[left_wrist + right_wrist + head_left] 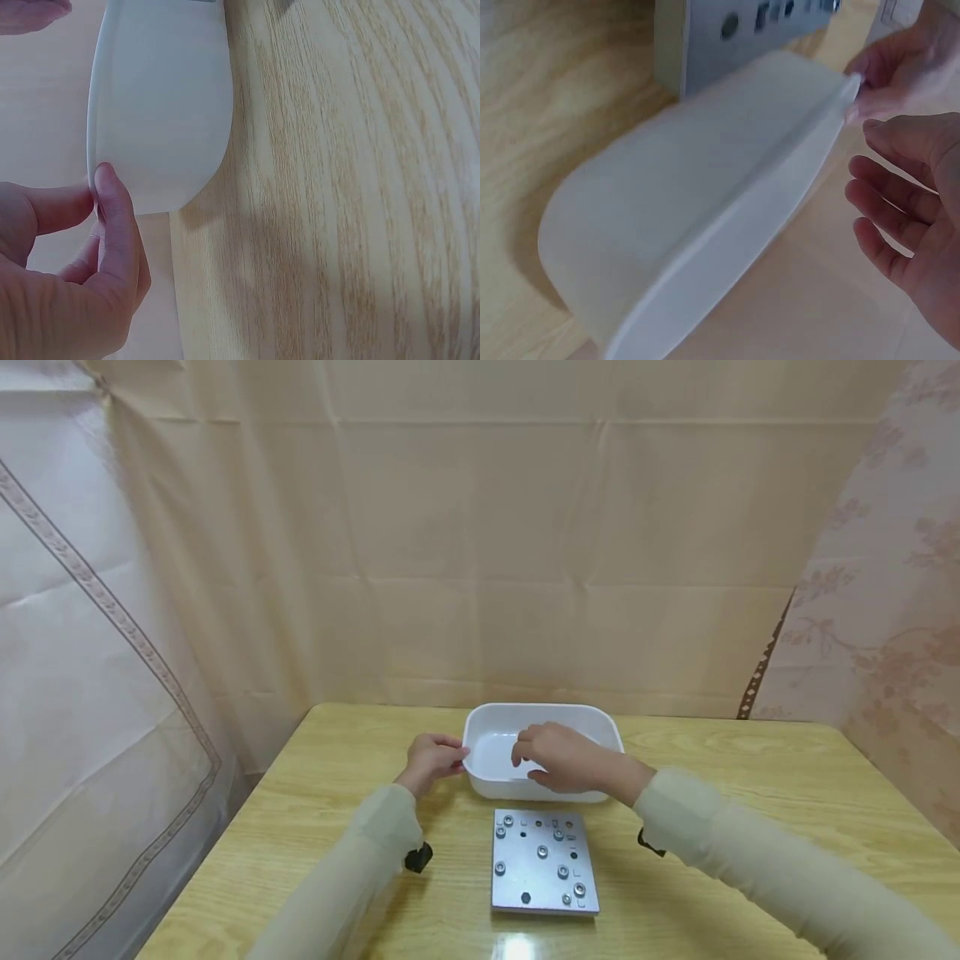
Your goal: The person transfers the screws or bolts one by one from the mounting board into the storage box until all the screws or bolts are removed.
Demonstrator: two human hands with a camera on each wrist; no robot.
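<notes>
Wooden table, bearing a white basin, long axis left to right, just beyond a metal plate; person's left hand, the nearer, pinching the basin's left rim; right hand, fingers loosely bent, visibly empty, over its opening.

White basin, rounded corners, open-topped, upright on wooden table, just beyond metal plate
</notes>
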